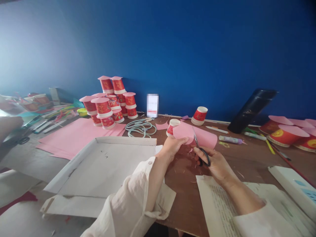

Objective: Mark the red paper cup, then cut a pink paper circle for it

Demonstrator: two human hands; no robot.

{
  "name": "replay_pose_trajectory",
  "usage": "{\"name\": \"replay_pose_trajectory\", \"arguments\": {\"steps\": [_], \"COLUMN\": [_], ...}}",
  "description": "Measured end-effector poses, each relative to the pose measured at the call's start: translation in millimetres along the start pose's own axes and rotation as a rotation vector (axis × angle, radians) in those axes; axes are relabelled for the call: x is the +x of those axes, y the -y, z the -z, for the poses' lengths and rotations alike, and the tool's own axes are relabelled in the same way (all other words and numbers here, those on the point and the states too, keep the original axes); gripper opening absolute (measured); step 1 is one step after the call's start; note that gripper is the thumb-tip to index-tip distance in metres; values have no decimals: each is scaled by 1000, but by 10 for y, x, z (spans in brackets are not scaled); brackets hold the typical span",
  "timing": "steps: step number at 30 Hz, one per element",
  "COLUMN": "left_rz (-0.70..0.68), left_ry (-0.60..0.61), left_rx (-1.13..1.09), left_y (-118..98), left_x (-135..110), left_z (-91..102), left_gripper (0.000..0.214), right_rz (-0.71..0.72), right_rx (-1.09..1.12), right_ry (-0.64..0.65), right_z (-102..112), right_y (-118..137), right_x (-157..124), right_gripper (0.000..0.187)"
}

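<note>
Over a brown tabletop [181,200], the left hand [172,147] pinches pink paper [184,131]; the right hand [218,164] grasps scissors [205,152].

Pink paper [206,137], curled at its right, is raised above the brown table [182,200]; black-handled scissors [197,141] meet it, blades pointing away.

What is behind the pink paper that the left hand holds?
Just behind the pink paper, a red cup shows its white top and left side. The paper covers its lower right part; anything fully hidden there cannot be seen.
</note>
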State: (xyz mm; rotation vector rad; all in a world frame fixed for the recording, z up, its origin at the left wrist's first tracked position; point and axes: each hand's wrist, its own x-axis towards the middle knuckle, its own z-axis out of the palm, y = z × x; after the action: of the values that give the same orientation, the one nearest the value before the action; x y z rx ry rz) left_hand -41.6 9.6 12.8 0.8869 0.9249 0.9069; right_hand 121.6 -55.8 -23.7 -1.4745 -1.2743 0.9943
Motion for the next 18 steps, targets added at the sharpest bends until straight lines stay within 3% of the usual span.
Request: {"name": "replay_pose_trajectory", "arguments": {"steps": [18], "left_rz": [8], "left_ry": [19], "left_rx": [-49], "left_y": [-19], "left_x": [-1], "left_z": [8], "left_gripper": [13], "right_rz": [13], "right_rx": [-37], "right_ry": [-35], "right_z": [-12], "right_y": [51], "right_x": [-33], "right_gripper": [48]}}
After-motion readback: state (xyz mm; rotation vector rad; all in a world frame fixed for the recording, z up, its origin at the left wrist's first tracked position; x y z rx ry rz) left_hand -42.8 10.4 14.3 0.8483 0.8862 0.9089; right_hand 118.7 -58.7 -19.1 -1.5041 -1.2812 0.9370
